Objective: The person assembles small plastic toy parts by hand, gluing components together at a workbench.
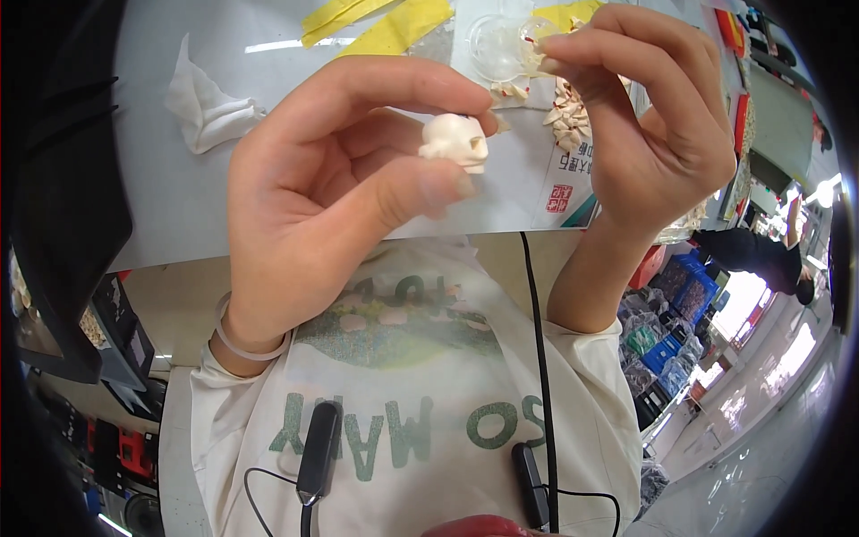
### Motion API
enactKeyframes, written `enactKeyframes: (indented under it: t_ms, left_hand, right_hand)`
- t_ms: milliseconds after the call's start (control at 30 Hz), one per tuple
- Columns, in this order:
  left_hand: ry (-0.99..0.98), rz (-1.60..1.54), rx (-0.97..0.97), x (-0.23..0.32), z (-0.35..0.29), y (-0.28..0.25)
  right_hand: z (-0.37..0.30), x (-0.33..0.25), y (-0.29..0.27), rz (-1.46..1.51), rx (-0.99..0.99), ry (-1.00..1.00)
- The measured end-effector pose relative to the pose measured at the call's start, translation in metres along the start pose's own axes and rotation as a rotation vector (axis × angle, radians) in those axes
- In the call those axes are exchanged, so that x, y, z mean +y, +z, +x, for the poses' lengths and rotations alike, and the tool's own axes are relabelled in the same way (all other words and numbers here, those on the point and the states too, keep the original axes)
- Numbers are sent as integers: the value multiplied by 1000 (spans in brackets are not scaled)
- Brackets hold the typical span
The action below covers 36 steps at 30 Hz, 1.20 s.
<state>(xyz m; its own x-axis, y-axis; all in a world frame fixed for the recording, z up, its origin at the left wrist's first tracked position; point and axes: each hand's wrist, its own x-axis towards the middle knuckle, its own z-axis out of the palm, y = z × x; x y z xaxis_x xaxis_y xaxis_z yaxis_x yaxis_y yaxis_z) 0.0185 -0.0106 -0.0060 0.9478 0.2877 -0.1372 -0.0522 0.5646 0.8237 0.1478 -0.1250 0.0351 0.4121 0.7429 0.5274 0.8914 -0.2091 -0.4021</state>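
Between the thumb and fingertips of my left hand (304,197) is a small cream-white moulded piece (450,140), shaped like a figurine head with a rounded bump and a notch at its right side. My right hand (658,125) is raised to the right of it, thumb and index finger pinched on a tiny thin piece with a dark red tip (530,39). Beneath those fingertips stands a clear round dish (492,58). A pile of small cream pointed pieces (566,116), some with red on them, lies on the table below my right hand.
A crumpled white cloth (210,107) lies at the table's left. Yellow strips (394,27) are at the far edge. A black cable (535,340) hangs down in front of my shirt. Bags and blue crates (684,286) stand on the right, with another person (761,259) beyond.
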Motion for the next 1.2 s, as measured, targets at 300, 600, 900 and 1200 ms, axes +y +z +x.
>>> enactKeyframes:
  t_ms: [300, 600, 900, 1200]
  left_hand:
    - [126, 40, 32, -1, 0, 0]
    - [156, 68, 57, -2, -2, -1]
    - [155, 86, 56, -3, -3, -5]
    - [163, 116, 69, 1, -2, -1]
  right_hand:
    - [-22, -13, 8, 359, 287, 59]
    - [-38, -26, 24, 624, 225, 220]
    - [-40, -29, 25, 350, 175, 115]
    - [-36, -28, 24, 401, 172, 106]
